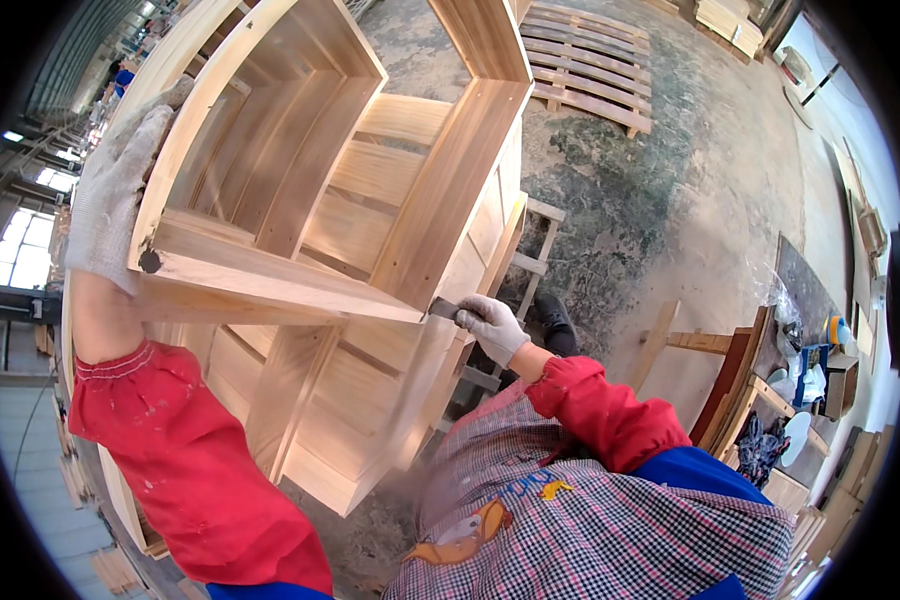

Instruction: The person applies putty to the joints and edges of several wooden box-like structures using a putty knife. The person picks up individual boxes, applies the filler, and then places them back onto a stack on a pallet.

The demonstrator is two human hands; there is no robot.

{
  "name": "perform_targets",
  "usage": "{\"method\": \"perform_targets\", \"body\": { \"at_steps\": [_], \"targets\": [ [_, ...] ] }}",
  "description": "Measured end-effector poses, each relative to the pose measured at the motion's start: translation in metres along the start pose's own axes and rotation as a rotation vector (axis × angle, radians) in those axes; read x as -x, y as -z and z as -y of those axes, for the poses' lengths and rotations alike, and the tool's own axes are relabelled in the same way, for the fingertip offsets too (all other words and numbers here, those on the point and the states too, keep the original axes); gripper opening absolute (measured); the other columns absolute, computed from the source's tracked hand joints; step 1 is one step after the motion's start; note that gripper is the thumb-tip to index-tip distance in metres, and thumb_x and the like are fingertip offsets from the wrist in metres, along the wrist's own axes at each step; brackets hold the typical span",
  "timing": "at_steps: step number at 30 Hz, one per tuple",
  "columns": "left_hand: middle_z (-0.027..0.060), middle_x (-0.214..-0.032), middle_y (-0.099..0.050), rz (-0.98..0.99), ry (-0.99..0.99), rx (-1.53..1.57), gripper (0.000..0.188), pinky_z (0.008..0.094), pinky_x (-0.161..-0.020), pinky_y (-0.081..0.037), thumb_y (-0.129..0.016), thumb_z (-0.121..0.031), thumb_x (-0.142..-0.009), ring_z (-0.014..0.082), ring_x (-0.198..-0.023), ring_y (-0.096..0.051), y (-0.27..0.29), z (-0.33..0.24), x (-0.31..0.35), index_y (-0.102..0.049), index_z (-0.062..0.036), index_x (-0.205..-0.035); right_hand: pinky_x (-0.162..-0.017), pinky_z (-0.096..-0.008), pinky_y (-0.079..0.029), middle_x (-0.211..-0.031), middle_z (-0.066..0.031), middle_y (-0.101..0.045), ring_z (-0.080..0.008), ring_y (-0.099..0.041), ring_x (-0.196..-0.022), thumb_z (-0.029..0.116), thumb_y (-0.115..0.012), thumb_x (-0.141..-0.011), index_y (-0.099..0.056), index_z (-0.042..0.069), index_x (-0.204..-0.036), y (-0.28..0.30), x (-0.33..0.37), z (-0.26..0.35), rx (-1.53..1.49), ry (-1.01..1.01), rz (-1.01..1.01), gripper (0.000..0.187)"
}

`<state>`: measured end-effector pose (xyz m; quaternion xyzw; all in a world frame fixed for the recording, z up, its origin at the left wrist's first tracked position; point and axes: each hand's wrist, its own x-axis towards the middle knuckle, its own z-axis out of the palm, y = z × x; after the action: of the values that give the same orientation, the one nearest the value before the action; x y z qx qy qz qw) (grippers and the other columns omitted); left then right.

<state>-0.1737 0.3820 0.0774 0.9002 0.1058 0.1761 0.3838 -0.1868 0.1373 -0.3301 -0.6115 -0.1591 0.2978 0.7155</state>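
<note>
A pale, unpainted wooden box frame stands tilted before me, open on top and split into compartments. My left hand, in a dusty white glove, reaches along its left side and grips the outer rail, the fingertips partly hidden. At the frame's near right corner, my right hand, also in a white glove, pinches a small dark grey flat piece. That piece touches the corner; whether it is sandpaper or a blade I cannot tell. Near the left hand, a dark knot marks the frame's left corner.
Similar wooden frames sit beneath the one I hold. A slatted pallet lies on the stained concrete floor at the far right. To the right is a cluttered bench with plastic and boards. Another person is far off left.
</note>
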Motion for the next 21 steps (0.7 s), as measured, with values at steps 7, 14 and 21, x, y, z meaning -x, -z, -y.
{"method": "perform_targets", "body": {
  "at_steps": [7,14,21],
  "targets": [
    [0.0072,-0.116,-0.063,0.002,-0.001,-0.016,0.034,0.0238,-0.095,-0.040,-0.054,-0.022,-0.094,0.0133,-0.107,-0.056,-0.004,-0.006,0.003,-0.062,-0.0025,-0.121,-0.073,-0.0257,-0.044,-0.081,-0.0012,-0.057,-0.0096,-0.050,-0.078,0.015,-0.056,-0.093,-0.061,-0.001,-0.102,-0.013,0.005,0.000,-0.077,-0.024,0.059,0.019],
    [0.0067,-0.115,-0.062,-0.005,0.120,0.084,0.035,0.0240,-0.095,-0.040,-0.052,-0.023,-0.094,0.0128,-0.105,-0.056,0.005,-0.005,-0.004,-0.062,-0.0024,-0.121,-0.071,-0.0279,-0.045,-0.078,-0.0031,-0.056,-0.0112,-0.049,-0.075,0.016,-0.056,-0.092,-0.061,-0.002,-0.104,-0.012,0.017,0.003,-0.065,-0.090,0.071,0.022],
    [0.0071,-0.116,-0.062,0.014,0.035,0.015,0.035,0.0242,-0.095,-0.040,-0.052,-0.022,-0.094,0.0131,-0.106,-0.056,0.002,0.002,-0.002,-0.061,-0.0022,-0.122,-0.069,-0.0287,-0.045,-0.075,-0.0051,-0.054,-0.0117,-0.048,-0.073,0.015,-0.056,-0.092,-0.060,-0.002,-0.103,-0.012,0.019,-0.005,0.011,-0.100,0.069,0.021]
  ]
}}
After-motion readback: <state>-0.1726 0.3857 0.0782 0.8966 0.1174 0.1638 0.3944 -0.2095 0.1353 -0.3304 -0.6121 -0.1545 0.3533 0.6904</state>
